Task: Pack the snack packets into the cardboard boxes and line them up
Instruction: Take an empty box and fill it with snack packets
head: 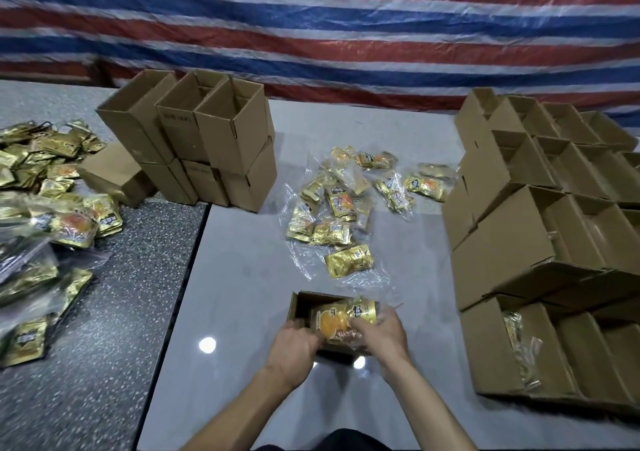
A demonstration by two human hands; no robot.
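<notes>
1. Right hand [377, 332] was clamped on the near right end of a gold snack packet [341, 315], fingers curled over its clear outer film.
2. Left hand [294, 343] had its fingers curled at the near left corner of the small cardboard box [301, 303]. It seemed to be steadying the box, though the exact grip was hard to read.
3. Packet lay tilted across the box mouth, partly in.
4. Handling, as judged: light, soft and crinkly, with slippery film. Best gripped by both short ends and fed in edge first.
5. Loose packets [332, 204] in clear film were strewn behind the box on the white table [242, 277].
6. Rows of open boxes [554, 215] stood to the right, and at least one held packets.
7. Stacked empty boxes [207, 138] stood at back left, with a heap of packets [52, 208] on the dark speckled table [121, 312].
</notes>
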